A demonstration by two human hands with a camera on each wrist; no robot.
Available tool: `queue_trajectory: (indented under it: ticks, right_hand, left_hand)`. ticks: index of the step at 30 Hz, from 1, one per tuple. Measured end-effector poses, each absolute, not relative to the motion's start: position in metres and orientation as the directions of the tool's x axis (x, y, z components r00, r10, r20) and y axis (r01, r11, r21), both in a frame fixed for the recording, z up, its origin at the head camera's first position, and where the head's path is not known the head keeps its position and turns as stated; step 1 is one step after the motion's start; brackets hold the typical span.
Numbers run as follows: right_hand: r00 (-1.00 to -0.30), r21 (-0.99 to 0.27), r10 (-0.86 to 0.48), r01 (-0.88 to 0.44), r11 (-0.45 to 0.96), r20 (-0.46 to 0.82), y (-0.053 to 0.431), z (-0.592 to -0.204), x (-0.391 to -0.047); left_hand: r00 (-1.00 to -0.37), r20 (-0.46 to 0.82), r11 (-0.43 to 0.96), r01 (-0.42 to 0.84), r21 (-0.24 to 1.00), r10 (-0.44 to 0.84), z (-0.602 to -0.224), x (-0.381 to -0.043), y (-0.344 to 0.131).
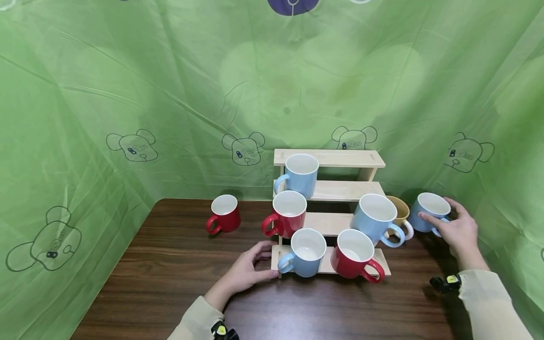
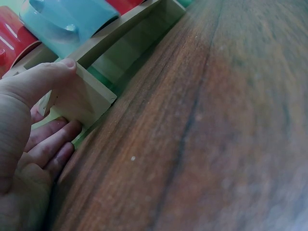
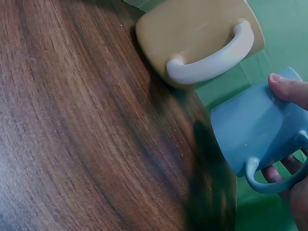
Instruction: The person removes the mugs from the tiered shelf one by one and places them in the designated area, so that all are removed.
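At three o'clock from the wooden stand: one held blue mug, clamped between thumb and fingers of the right hand; contact with the counter uncertain. Just beside it, stand side: one tan mug, white handle. At eight o'clock: left hand, thumb and fingers clamped on the end of the lowest step. On the steps: high blue mug, middle red mug, middle blue mug, low blue mug, low red mug. At nine o'clock: lone red mug. Likely hazards: swinging toward nine could knock the tan mug; a loosened thumb could drop the held blue mug; a left-hand tug could jolt the steps and topple their mugs.
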State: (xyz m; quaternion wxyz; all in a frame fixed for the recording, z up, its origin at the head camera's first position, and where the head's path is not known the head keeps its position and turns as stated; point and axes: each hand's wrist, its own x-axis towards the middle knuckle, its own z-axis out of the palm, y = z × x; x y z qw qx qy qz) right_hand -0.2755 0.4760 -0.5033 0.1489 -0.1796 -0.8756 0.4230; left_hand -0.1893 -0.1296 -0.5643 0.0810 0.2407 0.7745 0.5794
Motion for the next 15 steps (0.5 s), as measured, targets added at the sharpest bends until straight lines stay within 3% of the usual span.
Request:
queue_trajectory:
  ticks: [15]
  right_hand:
    - [-0.893, -0.77, 0.44, 0.212, 0.602, 0.099, 0.4735, -0.5119, -0.2783]
  left_hand:
    - [-0.875, 0.142, 0.225, 0.271, 0.936, 0.462, -0.5628, -0.1889, -0.1295]
